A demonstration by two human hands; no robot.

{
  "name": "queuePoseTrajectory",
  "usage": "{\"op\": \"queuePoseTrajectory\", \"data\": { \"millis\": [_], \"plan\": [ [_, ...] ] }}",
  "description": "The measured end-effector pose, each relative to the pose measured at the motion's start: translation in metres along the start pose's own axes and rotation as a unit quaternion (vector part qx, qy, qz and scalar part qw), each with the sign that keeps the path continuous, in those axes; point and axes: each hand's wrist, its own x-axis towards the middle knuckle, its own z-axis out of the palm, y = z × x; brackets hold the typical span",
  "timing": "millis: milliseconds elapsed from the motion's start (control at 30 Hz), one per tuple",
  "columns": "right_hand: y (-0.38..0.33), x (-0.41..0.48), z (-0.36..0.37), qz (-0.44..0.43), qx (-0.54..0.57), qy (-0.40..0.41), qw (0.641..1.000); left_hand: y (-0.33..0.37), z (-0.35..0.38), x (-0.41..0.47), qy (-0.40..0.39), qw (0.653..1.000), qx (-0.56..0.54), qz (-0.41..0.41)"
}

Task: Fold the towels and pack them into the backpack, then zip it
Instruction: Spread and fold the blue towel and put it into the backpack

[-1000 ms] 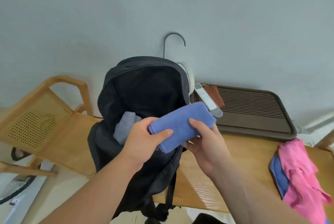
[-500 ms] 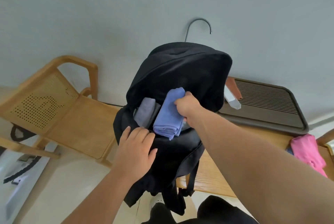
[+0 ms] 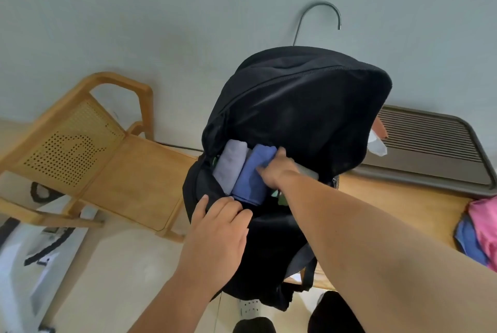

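A black backpack (image 3: 301, 117) stands open at the table's left end. Inside its mouth, a folded grey towel (image 3: 231, 166) lies beside a folded blue towel (image 3: 251, 176). My right hand (image 3: 277, 171) reaches into the opening and grips the blue towel at its right side. My left hand (image 3: 217, 233) holds the front lip of the backpack, fingers curled over the edge. Unfolded pink (image 3: 484, 227) and blue (image 3: 469, 238) towels lie at the table's right end.
A wooden chair (image 3: 102, 160) with a perforated back stands left of the backpack. A brown slatted tray (image 3: 430, 150) sits on the wooden table (image 3: 390, 198) behind the bag. A metal hook (image 3: 318, 20) rises against the wall.
My right hand has pushed the blue towel deeper into the backpack beside the grey one. My left hand moved from the towel to the bag's front lip a second ago and stays there.
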Motion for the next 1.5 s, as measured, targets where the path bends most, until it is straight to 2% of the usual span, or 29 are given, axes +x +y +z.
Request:
{"op": "queuePoseTrajectory", "data": {
  "millis": [67,133,200,233,267,333,400,467,633,700,767,900,933,1000,1100,1167,1267,1500],
  "plan": [
    [0.001,-0.011,-0.006,-0.027,-0.017,0.017,0.999,0.001,0.001,0.001,0.009,1.0,0.002,0.003],
    [0.003,-0.026,-0.011,-0.118,-0.085,0.088,0.986,-0.001,0.002,0.002,0.017,1.0,0.006,0.008],
    [0.008,-0.04,-0.014,-0.271,-0.219,0.148,0.925,-0.004,0.004,0.004,0.01,1.0,0.013,0.015],
    [0.01,-0.043,-0.014,-0.337,-0.295,0.122,0.886,-0.005,0.004,0.004,0.006,1.0,0.017,0.016],
    [0.012,-0.042,-0.011,-0.366,-0.362,0.068,0.855,-0.005,0.004,0.005,0.005,1.0,0.019,0.017],
    [0.015,-0.033,-0.003,-0.316,-0.466,-0.045,0.825,-0.004,0.005,0.006,0.004,0.999,0.024,0.022],
    [0.014,-0.019,0.004,-0.253,-0.52,-0.11,0.808,-0.002,0.005,0.007,0.002,0.999,0.024,0.026],
    [0.011,-0.01,0.009,-0.24,-0.544,-0.134,0.793,-0.004,0.003,0.006,-0.002,0.999,0.022,0.028],
    [0.007,0.004,0.01,-0.255,-0.554,-0.146,0.779,-0.003,0.0,0.004,-0.027,0.999,0.022,0.023],
    [0.01,0.002,0.004,-0.276,-0.533,-0.146,0.786,0.001,-0.004,0.007,-0.036,0.999,0.017,0.004],
    [0.015,-0.007,-0.006,-0.312,-0.471,-0.137,0.813,0.007,-0.009,0.013,-0.036,0.999,0.015,-0.016],
    [0.029,-0.037,-0.037,-0.386,-0.232,-0.073,0.89,0.027,-0.017,0.034,0.012,1.0,0.005,0.003],
    [0.037,-0.045,-0.047,-0.406,-0.182,-0.043,0.895,0.035,-0.018,0.043,0.03,0.999,-0.01,0.015],
    [0.061,-0.058,-0.07,-0.452,-0.138,0.017,0.881,0.056,-0.019,0.065,0.041,0.997,-0.046,0.036],
    [0.122,-0.069,-0.107,-0.483,-0.113,0.101,0.863,0.102,-0.012,0.103,-0.001,0.995,-0.083,0.062],
    [0.171,-0.067,-0.129,-0.452,-0.099,0.154,0.873,0.139,0.0,0.122,-0.036,0.992,-0.091,0.082],
    [0.247,-0.056,-0.158,-0.349,-0.086,0.176,0.916,0.193,0.022,0.143,-0.069,0.987,-0.108,0.096],
    [0.427,-0.016,-0.202,-0.061,-0.104,0.109,0.987,0.31,0.087,0.182,-0.206,0.972,-0.085,0.076]
  ]
}}
